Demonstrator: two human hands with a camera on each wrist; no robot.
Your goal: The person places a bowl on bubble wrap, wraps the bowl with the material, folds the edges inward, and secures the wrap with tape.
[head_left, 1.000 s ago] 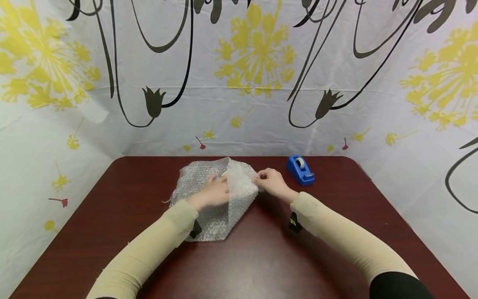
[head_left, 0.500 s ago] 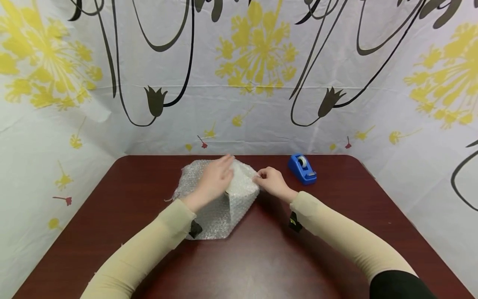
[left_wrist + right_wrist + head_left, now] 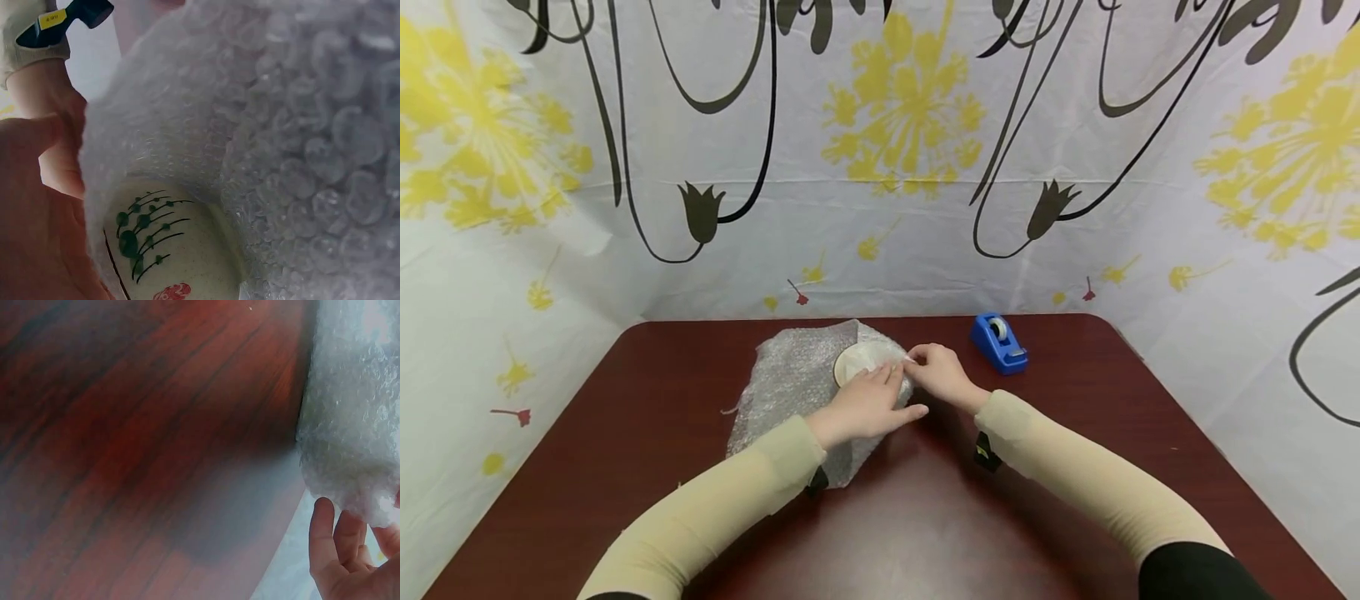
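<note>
A sheet of bubble wrap (image 3: 790,375) lies at the far middle of the table, folded partly over a cream ceramic piece (image 3: 847,364) with a round, dark-edged rim. The left wrist view shows green sprigs and a red mark on this ceramic piece (image 3: 187,250); whether it is a bowl or a cup I cannot tell. My left hand (image 3: 867,407) rests across the wrap's front right side, fingers extended and thumb pointing right. At the right corner of the bundle, my right hand (image 3: 943,375) pinches the gathered bubble wrap (image 3: 353,425) between thumb and fingers.
A blue tape dispenser (image 3: 998,343) with a roll in it stands at the back right, beyond my right hand. Under everything is a dark red-brown table (image 3: 925,517). A patterned white curtain (image 3: 820,208) hangs behind and along both sides.
My left hand rose from inside the wrap, passed over its top fold, and came down rightward onto the bundle's front. The ceramic rim shows more now. My right hand keeps its pinch.
</note>
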